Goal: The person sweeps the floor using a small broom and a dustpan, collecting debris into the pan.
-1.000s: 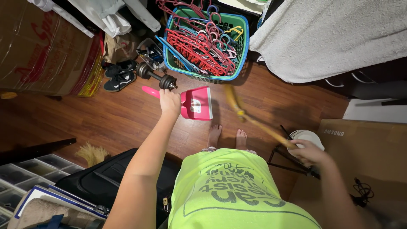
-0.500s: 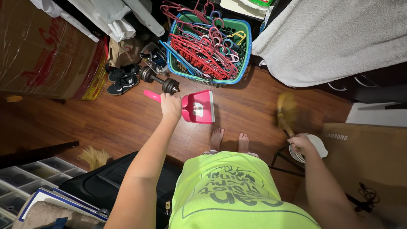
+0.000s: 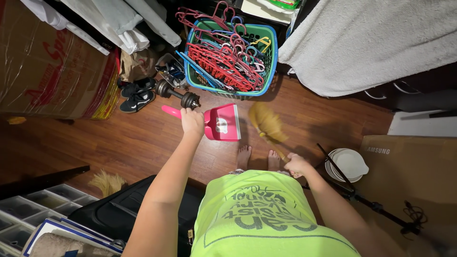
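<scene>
Gripping the pink dustpan (image 3: 221,123) by its handle, the left hand (image 3: 192,121) angles it toward the straw broom (image 3: 266,124), clasped in the right hand (image 3: 297,165).

We are standing in a lived-in room of a home, on a dark wooden plank floor (image 3: 119,138). A green plastic basket of coloured clothes hangers (image 3: 228,52), black sneakers (image 3: 136,95), an iron dumbbell (image 3: 177,94) and a white towel-covered bed (image 3: 371,43) crowd around us.

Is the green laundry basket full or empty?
Full: the green basket is heaped with red and pink plastic hangers, some spilling over its rim.
</scene>
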